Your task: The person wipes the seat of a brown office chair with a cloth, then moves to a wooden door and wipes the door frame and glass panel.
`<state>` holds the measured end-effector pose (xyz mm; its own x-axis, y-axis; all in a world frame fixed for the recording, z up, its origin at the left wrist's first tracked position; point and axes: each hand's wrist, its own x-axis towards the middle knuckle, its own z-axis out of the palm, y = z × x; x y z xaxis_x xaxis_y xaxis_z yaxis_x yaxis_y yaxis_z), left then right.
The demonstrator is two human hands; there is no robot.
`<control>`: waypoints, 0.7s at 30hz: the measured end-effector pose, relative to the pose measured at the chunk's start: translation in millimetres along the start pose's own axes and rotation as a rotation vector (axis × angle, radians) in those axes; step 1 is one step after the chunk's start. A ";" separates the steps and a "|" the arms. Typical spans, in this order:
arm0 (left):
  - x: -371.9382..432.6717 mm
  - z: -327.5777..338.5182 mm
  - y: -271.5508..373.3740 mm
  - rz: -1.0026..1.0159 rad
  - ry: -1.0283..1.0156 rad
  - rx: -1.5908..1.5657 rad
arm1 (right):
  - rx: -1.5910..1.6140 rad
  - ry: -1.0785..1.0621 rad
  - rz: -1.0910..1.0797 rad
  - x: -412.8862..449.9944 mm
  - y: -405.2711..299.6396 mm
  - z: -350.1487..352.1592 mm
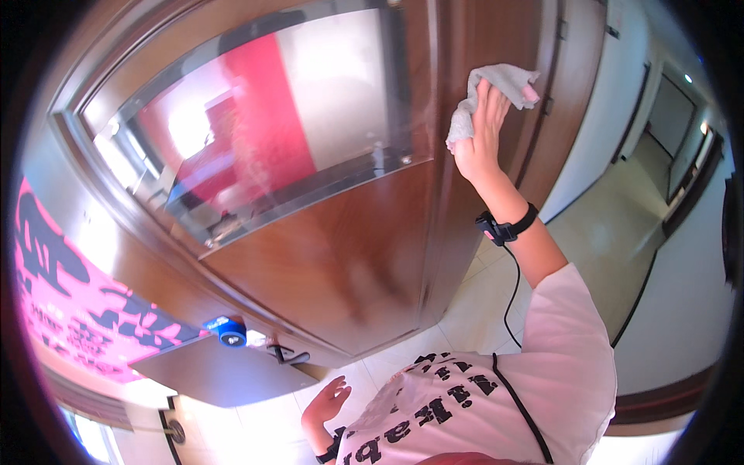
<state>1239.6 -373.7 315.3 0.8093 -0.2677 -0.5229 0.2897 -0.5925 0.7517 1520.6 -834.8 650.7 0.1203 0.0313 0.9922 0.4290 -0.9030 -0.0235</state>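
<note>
My right hand [483, 132] lies spread over a grey cloth [501, 78] with pinkish edges, holding it against a brown wooden panel [488, 35]. A black strap with a small device [504, 226] circles that wrist, and a cable runs down from it. Left of the cloth, a glossy transparent panel [343, 99] is mounted on a wooden surface [325, 256], showing pink and white reflections. Low beside my body, my left hand [328, 401] hangs with nothing in it, its fingers loosely bent and apart. Another black wrist strap [330, 450] is partly visible on that arm.
A door with a black lever handle [290, 354] stands at lower left, near a round blue object [232, 333]. Beyond it is a pink wall graphic [75, 302] bearing writing. To the right, a corridor floor [604, 203] runs between pale walls [680, 308].
</note>
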 end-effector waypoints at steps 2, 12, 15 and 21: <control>-1.8 2.4 -14.6 -0.029 0.001 -0.035 | 0.029 -0.043 -0.088 7.2 -22.8 8.1; 6.3 -8.0 37.3 0.071 0.106 0.058 | -0.086 -0.239 -0.286 -34.3 -63.3 11.3; 27.0 -25.8 64.9 0.275 0.326 0.095 | -0.105 -0.364 -0.388 -78.4 -27.6 8.1; 30.8 -41.5 126.1 0.631 1.090 0.172 | -0.296 -0.435 -0.168 -79.5 19.0 -32.5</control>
<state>1322.3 -425.1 410.7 0.8047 0.1748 0.5673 -0.3013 -0.7031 0.6441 1490.1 -868.4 575.3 0.4575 0.3027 0.8361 0.2118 -0.9503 0.2282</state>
